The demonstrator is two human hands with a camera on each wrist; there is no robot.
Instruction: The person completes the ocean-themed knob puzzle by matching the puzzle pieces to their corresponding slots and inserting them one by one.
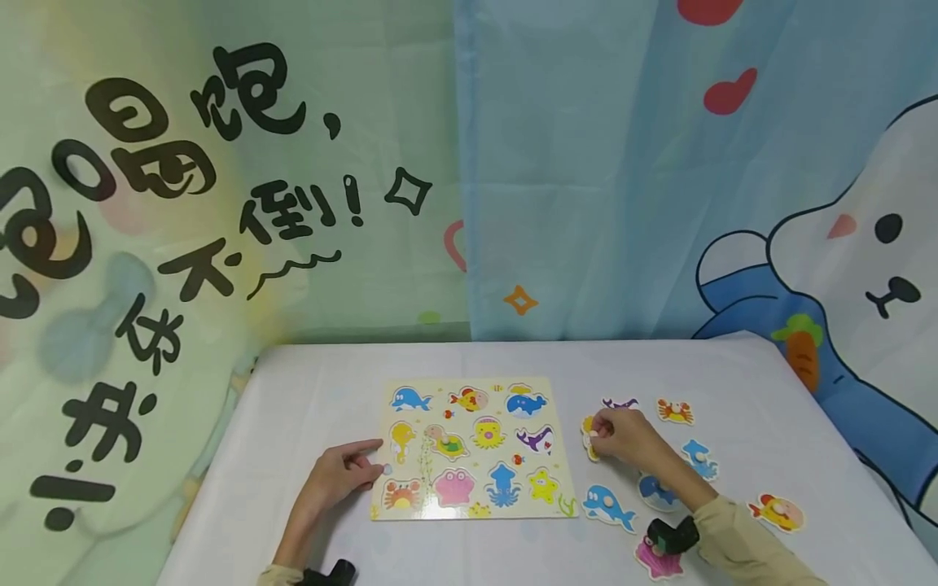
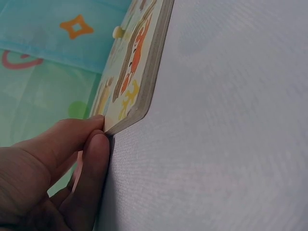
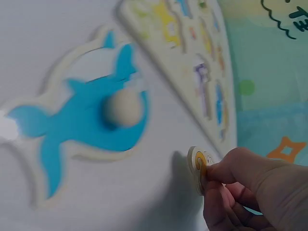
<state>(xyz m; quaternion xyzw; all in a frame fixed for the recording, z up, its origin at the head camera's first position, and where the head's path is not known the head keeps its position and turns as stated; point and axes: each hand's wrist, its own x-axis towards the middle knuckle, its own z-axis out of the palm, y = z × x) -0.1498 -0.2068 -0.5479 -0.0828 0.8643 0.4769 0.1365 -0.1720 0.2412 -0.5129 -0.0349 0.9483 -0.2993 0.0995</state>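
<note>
In the head view, a white cloth covers the table before a printed curtain. The puzzle board lies flat. Right of it are loose crab and fish pieces; the right sleeve's black device partly hides a pink piece.

Left wrist: the left hand rests fingertips against the board's edge, not clutching it.

Right wrist: the right hand pinches a yellow piece beside a knobbed blue whale.
</note>
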